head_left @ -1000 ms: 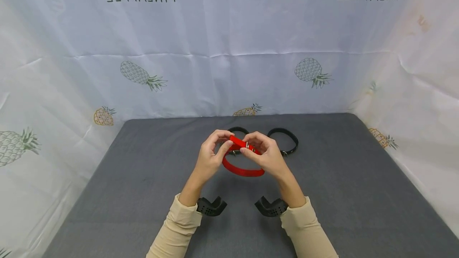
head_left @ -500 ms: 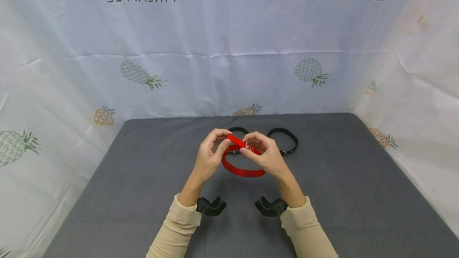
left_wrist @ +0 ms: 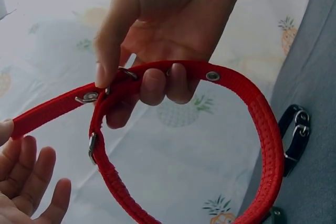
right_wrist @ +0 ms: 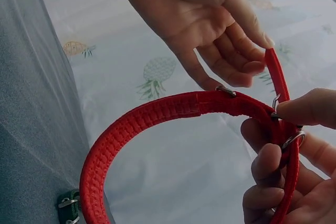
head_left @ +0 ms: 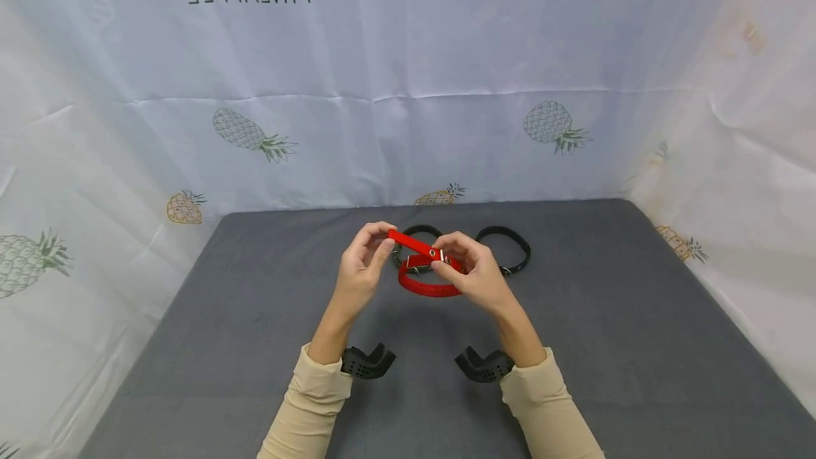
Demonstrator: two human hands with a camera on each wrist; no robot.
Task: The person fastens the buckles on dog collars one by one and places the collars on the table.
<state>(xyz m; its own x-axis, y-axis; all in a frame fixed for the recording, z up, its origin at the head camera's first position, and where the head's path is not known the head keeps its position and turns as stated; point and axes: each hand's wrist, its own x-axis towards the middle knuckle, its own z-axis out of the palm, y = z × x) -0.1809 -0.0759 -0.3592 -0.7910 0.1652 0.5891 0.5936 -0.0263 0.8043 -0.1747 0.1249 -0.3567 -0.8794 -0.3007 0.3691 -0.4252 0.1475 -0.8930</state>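
Note:
A red collar (head_left: 430, 290) with a metal buckle, eyelets and padded lining hangs in a loop between both hands, above the table. At its free strap end, the left hand (head_left: 358, 271) pinches the tip between thumb and fingers, drawing the strap out straight. My right hand (head_left: 477, 269) grips the collar at the buckle (right_wrist: 275, 108), thumb on top and fingers curled beneath. In the left wrist view the strap passes through the buckle, and a prong (left_wrist: 86, 98) stands by an eyelet. The right fingers hide part of the buckle area.
Two black collars lie on the grey table (head_left: 255, 346) behind the hands: one black collar (head_left: 414, 231) partly covered by the red one, another black collar (head_left: 524, 246) to the right. A white curtain (head_left: 408, 55) printed with pineapples stands behind and at the sides.
The left hand has moved left and slightly up, pulling more strap out of the buckle, with an eyelet now showing. The red loop has risen a little; the right hand stays nearly in place.

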